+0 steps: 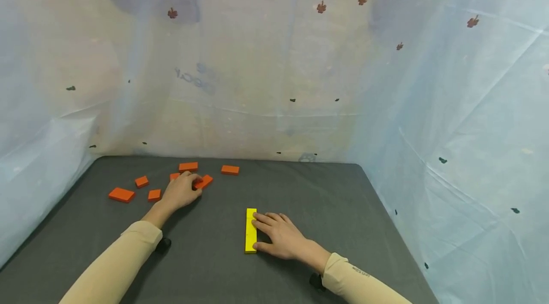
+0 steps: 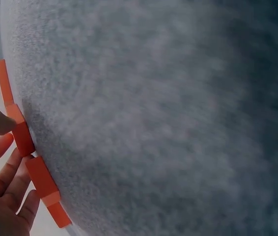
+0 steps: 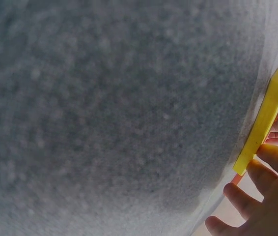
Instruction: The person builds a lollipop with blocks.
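Sheeting (image 1: 274,56), pale, thin and printed with small brown and dark green motifs, hangs round the far and right sides of a dark grey table (image 1: 326,199). Over the table reach a person's two arms in pale yellow sleeves (image 1: 107,266), each with something black below the cuff. Nearer to me, the right hand (image 1: 282,237) has its fingers spread and straight, their tips against the right side of a yellow bar (image 1: 250,231), with the thumb at the bar's near end; the bar lies flat, pointing away from the person, to the left of that palm. Farther off, the left hand (image 1: 179,192) pinches an orange block (image 1: 205,180), which sticks out to the right beyond its thumb and finger. Other flat orange pieces are scattered near that hand: a longer one (image 1: 122,194) out to the left, one (image 1: 188,167) just past the knuckles, another (image 1: 230,169) off to the right, two short ones (image 1: 147,188) left of the wrist, and one partly hidden by the hand. From the head, the left hand's back covers much of the pinch; the left wrist view shows the thumb laid on the block's face. The right wrist view brings out the bar's long side wall, with slivers of orange showing behind it.
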Available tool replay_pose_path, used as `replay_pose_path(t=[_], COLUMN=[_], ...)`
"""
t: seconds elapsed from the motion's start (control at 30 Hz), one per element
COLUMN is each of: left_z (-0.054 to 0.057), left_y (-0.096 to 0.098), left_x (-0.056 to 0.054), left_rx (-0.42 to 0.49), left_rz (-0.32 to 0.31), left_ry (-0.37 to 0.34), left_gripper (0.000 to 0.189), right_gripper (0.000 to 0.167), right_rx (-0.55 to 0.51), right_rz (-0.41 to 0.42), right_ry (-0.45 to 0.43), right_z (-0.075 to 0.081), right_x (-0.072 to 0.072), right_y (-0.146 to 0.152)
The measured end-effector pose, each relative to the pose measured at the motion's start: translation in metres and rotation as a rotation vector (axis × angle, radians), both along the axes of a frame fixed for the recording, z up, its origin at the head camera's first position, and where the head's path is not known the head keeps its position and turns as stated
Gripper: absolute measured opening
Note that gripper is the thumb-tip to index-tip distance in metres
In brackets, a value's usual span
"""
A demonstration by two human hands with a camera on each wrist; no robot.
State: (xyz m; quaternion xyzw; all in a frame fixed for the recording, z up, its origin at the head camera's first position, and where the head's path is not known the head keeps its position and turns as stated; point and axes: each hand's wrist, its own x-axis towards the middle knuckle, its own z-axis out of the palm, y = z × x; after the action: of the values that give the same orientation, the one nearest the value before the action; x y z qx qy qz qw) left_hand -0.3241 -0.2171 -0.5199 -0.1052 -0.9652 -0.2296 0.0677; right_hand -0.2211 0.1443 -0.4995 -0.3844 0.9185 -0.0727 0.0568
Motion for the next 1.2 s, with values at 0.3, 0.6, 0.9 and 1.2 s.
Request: replay_pose_path(t=[0.3,0.6,0.9,1.2], left_z=[0.002,0.004,0.009,0.007], left_y=[-0.001,0.026,0.055,0.092], left_x=[0.002,0.008,0.009,0.009], left_rx=[0.047,0.140,0.178,0.134], left_rz=[-0.039,-0.133,-0.255,-0.344], left_ry=[0.024,0.080,0.096,0.068], left_gripper=[0.037,0.033,0.032,0.029], right_gripper=[0.068,0.067,0.068,0.068], right_rx=[0.014,-0.003,0.004,0.018], right_rz=[-0.023,-0.021,-0.020,-0.044], right_ry=[0.005,-0.013,0.007,-0.009], right_z=[0.003,0.003,-0.003,-0.005], right_x=[-0.001,0.002,0.001,0.000], right_y=[0.000,0.003,0.001,0.000])
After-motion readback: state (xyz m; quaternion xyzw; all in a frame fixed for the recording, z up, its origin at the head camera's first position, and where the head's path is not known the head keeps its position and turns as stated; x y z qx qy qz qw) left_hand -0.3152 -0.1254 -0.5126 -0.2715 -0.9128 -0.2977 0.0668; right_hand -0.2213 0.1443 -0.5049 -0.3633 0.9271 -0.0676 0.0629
